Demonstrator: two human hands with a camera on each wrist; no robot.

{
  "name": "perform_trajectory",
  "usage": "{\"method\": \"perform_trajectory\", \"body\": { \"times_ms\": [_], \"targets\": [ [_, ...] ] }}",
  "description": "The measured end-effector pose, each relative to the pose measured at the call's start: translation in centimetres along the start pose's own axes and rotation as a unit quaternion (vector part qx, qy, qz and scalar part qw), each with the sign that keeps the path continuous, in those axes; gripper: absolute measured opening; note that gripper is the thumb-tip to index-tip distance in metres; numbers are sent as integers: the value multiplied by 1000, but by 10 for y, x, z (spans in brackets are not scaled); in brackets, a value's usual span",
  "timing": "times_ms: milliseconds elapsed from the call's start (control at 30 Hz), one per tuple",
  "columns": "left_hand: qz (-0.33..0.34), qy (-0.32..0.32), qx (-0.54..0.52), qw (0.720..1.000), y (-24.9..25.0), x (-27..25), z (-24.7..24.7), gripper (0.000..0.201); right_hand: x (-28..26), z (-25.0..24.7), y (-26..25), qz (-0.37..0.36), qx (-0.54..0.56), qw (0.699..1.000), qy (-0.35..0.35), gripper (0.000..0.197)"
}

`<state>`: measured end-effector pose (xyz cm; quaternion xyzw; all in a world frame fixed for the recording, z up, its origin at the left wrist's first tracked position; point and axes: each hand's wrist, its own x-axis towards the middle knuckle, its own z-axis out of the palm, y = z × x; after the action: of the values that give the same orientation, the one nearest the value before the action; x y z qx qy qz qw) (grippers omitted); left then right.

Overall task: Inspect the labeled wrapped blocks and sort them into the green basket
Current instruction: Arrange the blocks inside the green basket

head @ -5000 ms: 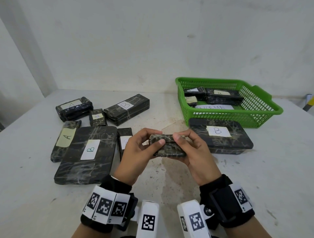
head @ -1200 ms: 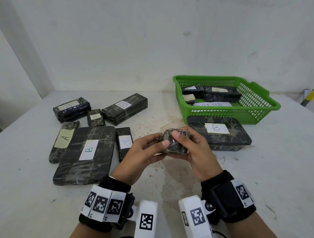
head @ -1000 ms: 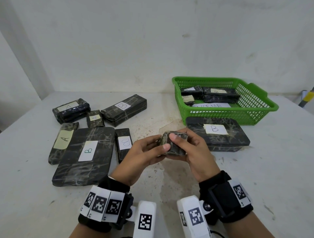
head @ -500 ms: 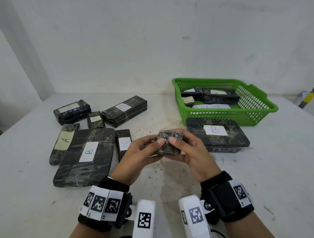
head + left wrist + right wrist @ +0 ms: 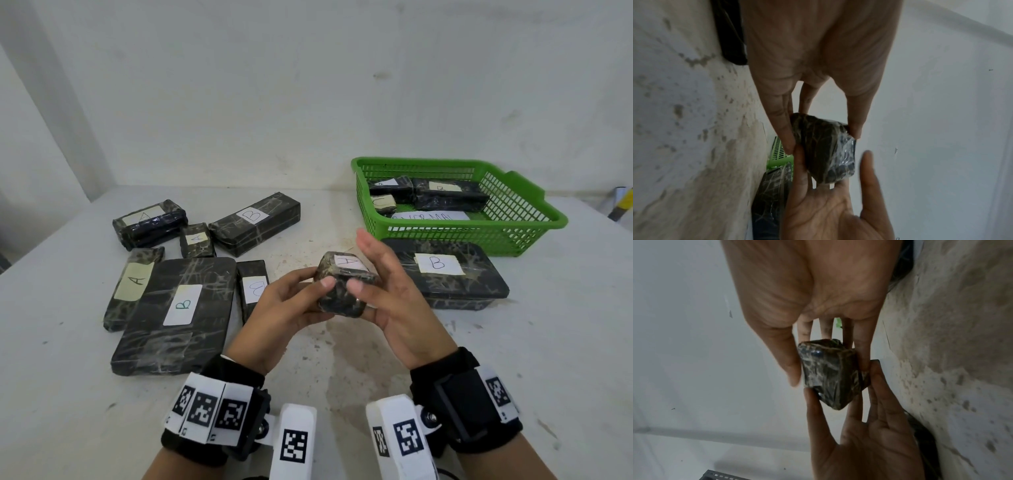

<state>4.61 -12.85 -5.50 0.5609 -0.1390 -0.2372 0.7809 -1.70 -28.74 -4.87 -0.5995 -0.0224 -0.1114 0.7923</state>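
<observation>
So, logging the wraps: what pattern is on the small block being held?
Black with pale marble-like veining on the small block; head view.

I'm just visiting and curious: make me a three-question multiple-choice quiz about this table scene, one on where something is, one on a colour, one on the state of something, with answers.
1. Where does the large block marked B on the right lie?
A. inside the basket
B. on the table, in front of the basket
C. on top of another block

2. What colour is the basket?
A. blue
B. red
C. green

3. How is the small block with the A label held?
A. by both hands, above the table
B. by one hand only
C. by none; it lies flat on the table

Answers: 1 B, it sits by the basket's near wall. 2 C, its mesh is green. 3 A, the left hand and right hand both pinch it.
</observation>
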Motion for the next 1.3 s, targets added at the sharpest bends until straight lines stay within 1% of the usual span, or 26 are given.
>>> {"method": "perform_trajectory", "body": {
  "times_ms": [67,100,167,233,300,367,400,433,533,567,633,700,800,900,1000,1067,1133,1233,1300],
  "targets": [
    [5,-9,-8,1000,-1,1,0,47,2,-1,-2,12,10,999,30,54],
    [9,-10,-6,1000,-1,1,-1,47,3,-2,-2,19,10,999,48,52],
    [16,-10,2,1000,-2,3,-3,51,5,-5,-1,39,3,997,71,54],
    [24,-13,5,1000,-3,4,-6,57,6,-7,0,58,-2,996,75,57],
    [28,-28,-6,999,-2,4,-8,66,5,-5,0,51,2,996,72,52],
    [22,-40,-24,999,-1,3,-9,73,4,-3,1,27,15,997,73,45],
    [16,-39,-34,999,-1,3,-9,75,4,-3,1,16,19,997,76,46],
    [10,-34,-39,999,0,2,-8,74,4,-3,2,6,19,997,79,48],
    [21,-21,-13,999,-1,2,-5,56,3,-2,2,6,17,998,68,58],
    [29,-18,-6,999,-2,1,-5,50,4,-1,1,9,21,998,62,57],
    [50,-23,2,999,-4,1,-5,47,4,2,0,18,33,997,62,51],
    [73,-28,10,997,-5,1,-6,49,4,2,-1,29,17,998,61,47],
    [97,-28,7,995,-7,2,-7,58,3,2,0,57,-18,997,41,49],
    [106,-26,15,994,-7,2,-8,59,2,5,2,82,-10,996,14,46],
    [104,-32,38,993,-5,1,-9,56,2,6,4,56,-8,998,31,45],
    [75,-53,38,995,-3,-1,-9,59,1,5,5,36,-17,998,41,41],
    [50,-69,29,996,-2,-1,-8,62,1,4,6,27,-26,998,45,42],
    [59,-54,27,996,-3,-1,-6,52,1,4,6,22,-39,998,40,45],
    [66,-46,30,996,-3,-1,-7,51,1,5,4,33,-40,998,37,46]
  ]
}}
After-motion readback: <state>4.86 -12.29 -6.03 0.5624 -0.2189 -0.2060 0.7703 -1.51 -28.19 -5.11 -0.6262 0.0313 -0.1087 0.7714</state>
